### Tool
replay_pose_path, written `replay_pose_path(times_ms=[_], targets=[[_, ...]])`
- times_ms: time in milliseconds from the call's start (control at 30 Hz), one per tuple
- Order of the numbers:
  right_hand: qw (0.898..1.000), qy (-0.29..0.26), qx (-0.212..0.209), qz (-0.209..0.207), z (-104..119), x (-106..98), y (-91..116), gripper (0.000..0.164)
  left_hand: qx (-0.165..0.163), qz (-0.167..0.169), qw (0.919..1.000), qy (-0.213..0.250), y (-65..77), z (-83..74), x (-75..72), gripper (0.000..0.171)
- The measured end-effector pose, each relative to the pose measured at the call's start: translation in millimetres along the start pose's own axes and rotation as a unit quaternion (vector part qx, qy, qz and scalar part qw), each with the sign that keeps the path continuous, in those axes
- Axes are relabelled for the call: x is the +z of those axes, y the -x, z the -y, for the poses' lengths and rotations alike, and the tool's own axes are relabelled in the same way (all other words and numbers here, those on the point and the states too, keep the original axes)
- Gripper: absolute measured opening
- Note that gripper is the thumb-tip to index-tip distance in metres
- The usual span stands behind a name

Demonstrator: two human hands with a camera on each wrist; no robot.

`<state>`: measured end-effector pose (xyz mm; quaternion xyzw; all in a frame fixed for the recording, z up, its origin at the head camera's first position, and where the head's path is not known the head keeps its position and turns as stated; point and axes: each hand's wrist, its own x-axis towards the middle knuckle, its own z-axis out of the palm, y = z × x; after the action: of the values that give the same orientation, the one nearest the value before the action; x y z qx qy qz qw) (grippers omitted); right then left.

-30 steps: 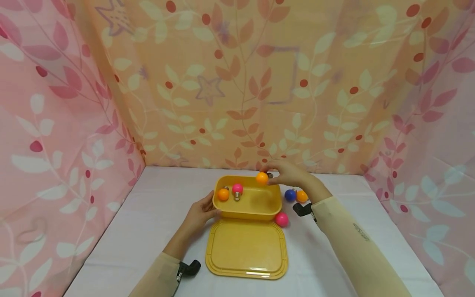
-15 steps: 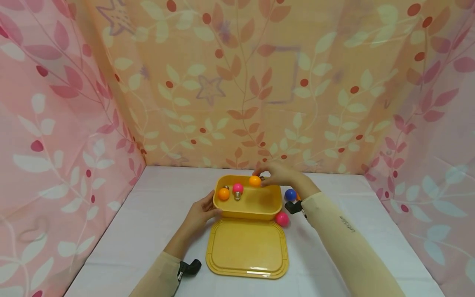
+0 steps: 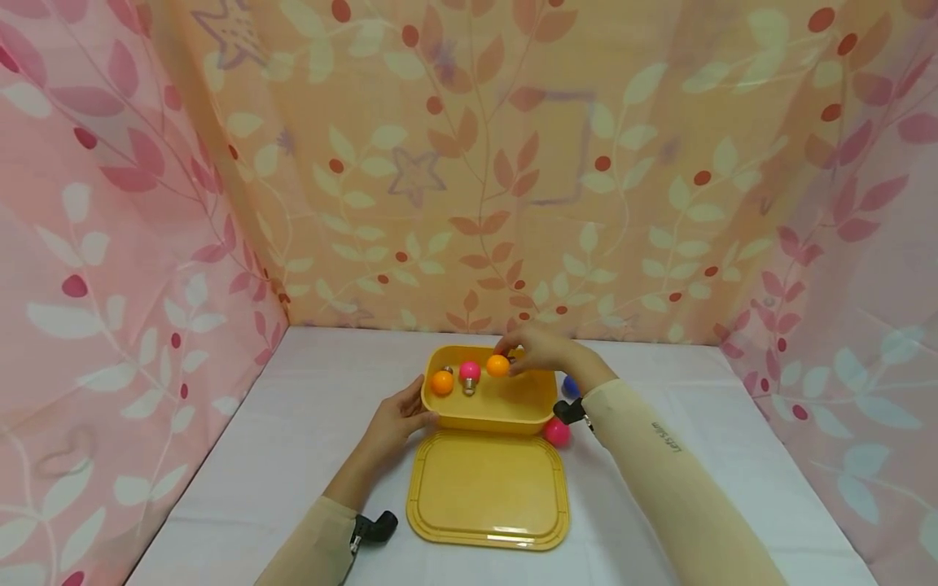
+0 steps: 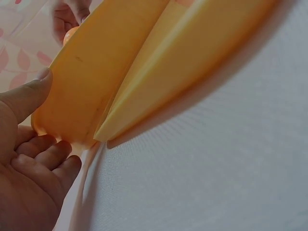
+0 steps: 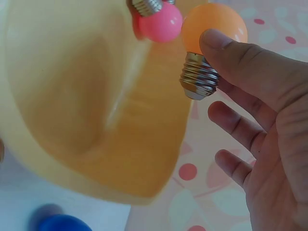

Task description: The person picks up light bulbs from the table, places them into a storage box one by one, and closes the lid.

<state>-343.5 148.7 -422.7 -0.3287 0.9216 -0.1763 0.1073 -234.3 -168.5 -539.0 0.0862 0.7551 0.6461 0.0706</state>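
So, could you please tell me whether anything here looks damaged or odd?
A small dark mark on the outside of the yellow box stands out against its plain colour; dirt or scratch, I cannot tell.

Place: a small cloth-walled booth, arranged like a recording corner; whether it stands in a home or a studio cannot be told.
Back drape (image 3: 476,179): yellow-orange, printed with leafy stems and red dots, faint purple star outlines among them.
Side drapes: left drape (image 3: 110,268) and right drape (image 3: 843,268), both pink with leaves.
Counter (image 3: 293,407): white-covered, its edges running up to the drapes.
Wrist gear: a black device (image 3: 377,527) at each cuff.
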Motion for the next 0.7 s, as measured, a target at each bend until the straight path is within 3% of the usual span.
replay_pose_path(times_ms=[233, 700], targets=[[1.0, -0.014, -0.007, 0.017, 4.1, 6.8, -7.2, 0.033, 0.001, 0.0, 1.0, 0.004, -0.2, 0.8, -0.6, 0.084], [0.999, 0.022, -0.019, 0.03, 2.7, 22.2, -13.8, 0.031, 0.006, -0.001, 1.0, 0.003, 3.1, -4.2, 0.1, 0.083]])
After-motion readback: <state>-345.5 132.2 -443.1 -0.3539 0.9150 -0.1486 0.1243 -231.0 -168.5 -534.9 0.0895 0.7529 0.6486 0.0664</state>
